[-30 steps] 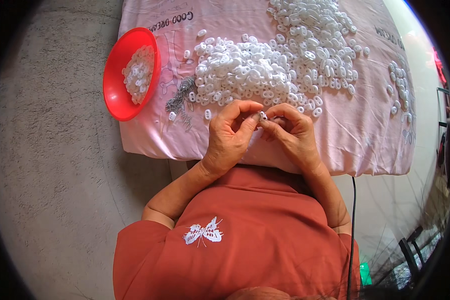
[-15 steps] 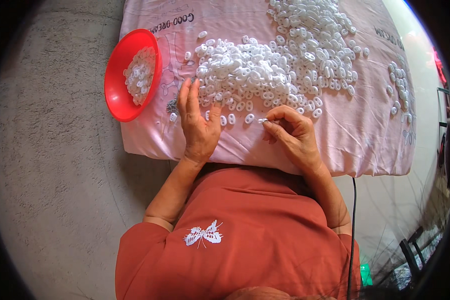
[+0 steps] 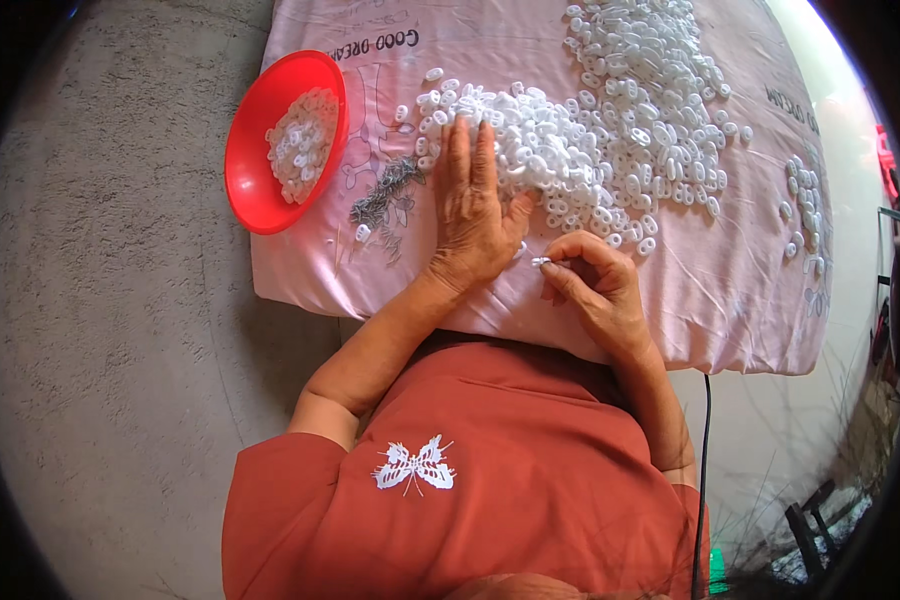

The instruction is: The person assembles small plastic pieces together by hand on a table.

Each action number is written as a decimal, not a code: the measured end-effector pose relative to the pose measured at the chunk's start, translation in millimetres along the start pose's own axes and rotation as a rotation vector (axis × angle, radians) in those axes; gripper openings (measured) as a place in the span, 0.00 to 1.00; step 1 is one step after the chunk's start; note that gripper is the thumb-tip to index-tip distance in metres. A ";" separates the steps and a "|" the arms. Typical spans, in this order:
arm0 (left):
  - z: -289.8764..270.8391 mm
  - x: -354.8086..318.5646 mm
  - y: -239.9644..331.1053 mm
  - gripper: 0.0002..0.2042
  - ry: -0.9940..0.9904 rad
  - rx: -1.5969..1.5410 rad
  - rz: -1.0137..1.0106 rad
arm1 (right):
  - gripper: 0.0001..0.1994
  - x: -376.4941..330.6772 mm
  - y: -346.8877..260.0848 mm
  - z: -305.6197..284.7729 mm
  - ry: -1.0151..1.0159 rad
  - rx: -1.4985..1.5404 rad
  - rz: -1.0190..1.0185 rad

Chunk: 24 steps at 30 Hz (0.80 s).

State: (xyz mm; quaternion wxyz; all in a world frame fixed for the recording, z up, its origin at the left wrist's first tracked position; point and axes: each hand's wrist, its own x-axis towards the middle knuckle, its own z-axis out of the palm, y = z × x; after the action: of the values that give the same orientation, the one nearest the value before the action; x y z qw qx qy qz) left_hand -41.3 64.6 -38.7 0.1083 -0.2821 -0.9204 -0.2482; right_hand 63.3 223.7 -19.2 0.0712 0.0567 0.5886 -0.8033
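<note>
— In the head view, what are the hands doing?

— The left hand [image 3: 473, 215] is lying flat and open, fingers spread on the pile of white rings [image 3: 580, 150] on the pink cloth [image 3: 730, 290]. The right hand [image 3: 595, 290] is pinching one small white piece [image 3: 541, 262] just beside it.

— And around them?

— A red bowl [image 3: 250, 190] with rings is sitting at the left.

Grey concrete floor [image 3: 120, 350] carries a pink cloth [image 3: 730, 290] — red bowl [image 3: 255, 190], white rings [image 3: 610, 110] on it
</note>
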 end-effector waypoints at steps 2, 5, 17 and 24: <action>5.8 3.0 5.5 0.38 0.005 0.043 0.000 | 0.01 -0.1 -0.9 -1.3 -0.027 -0.021 0.004; 15.1 9.6 10.4 0.36 0.028 -0.033 0.035 | 0.01 -0.3 -1.0 -1.4 -0.028 -0.018 0.005; -6.6 50.5 -31.8 0.32 0.198 0.004 -0.015 | 0.02 -0.6 -1.1 -3.7 -0.046 0.026 -0.009; 14.2 67.3 -82.9 0.31 0.200 0.085 -0.166 | 0.03 2.8 0.1 -1.6 -0.080 -0.006 -0.047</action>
State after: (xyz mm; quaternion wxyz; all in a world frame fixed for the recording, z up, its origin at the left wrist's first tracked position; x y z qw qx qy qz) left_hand -144.7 43.8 -60.7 0.1906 -0.1739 -0.9348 -0.2441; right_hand 60.5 225.0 -20.2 0.0761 0.0105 0.5887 -0.8047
